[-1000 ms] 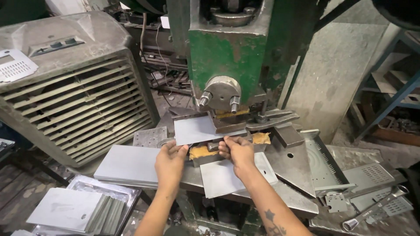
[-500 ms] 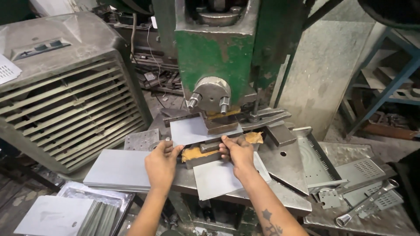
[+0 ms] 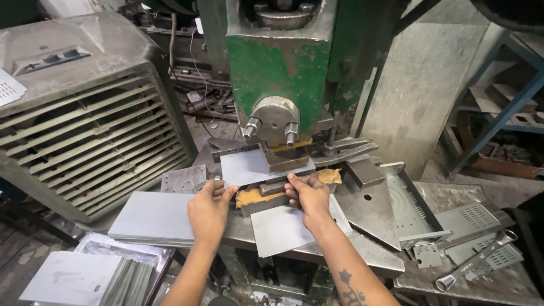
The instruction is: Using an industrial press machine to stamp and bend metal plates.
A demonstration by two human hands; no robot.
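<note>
While my left hand (image 3: 208,207) and right hand (image 3: 307,195) pinch the flat grey metal sheet (image 3: 252,166) at mid-frame, the green press ram (image 3: 277,68) could crush my fingers.

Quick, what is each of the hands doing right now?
Left hand: pinching the edge of the grey metal sheet in the press.
Right hand: fingers closed on that sheet's front edge.
</note>
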